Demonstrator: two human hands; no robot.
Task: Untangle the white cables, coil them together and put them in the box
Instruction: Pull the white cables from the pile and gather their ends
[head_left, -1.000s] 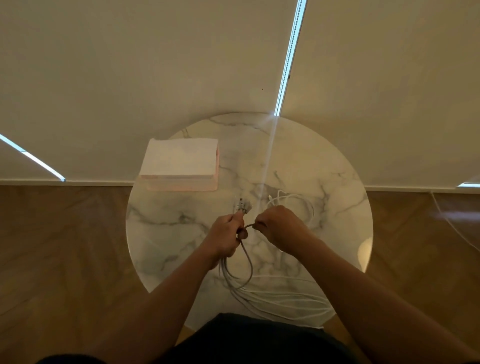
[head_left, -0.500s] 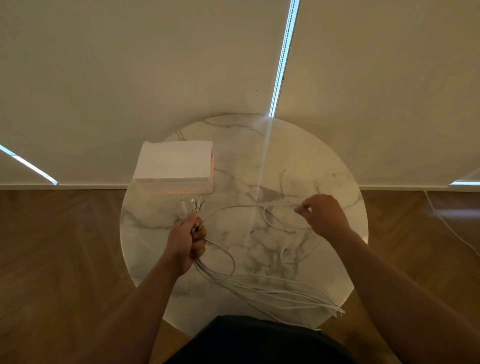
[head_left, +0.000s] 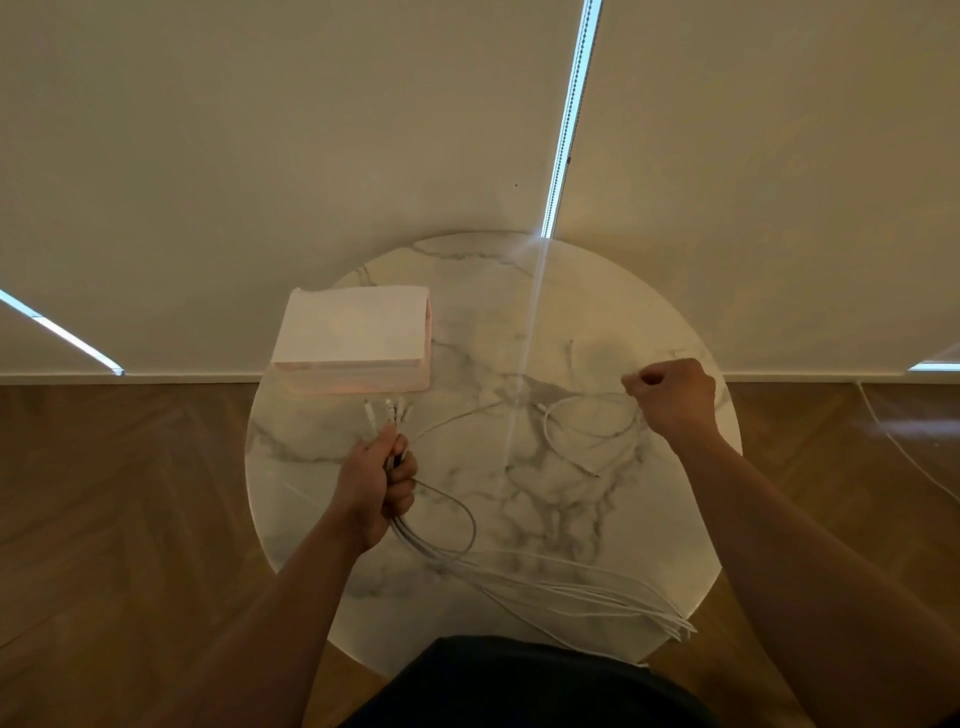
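The left hand grips the white cables below their plugs, near the box. The right hand, well apart, pinches one strand. Thin slack trails off the table's near-right edge.

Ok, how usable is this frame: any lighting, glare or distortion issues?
Head view: dim, warm light; a bright slit between the blinds throws a glare streak across the marble table. Head view: wide-angle distortion bows the wall base. Head view: thin white cables fade against the marble near the right hand.
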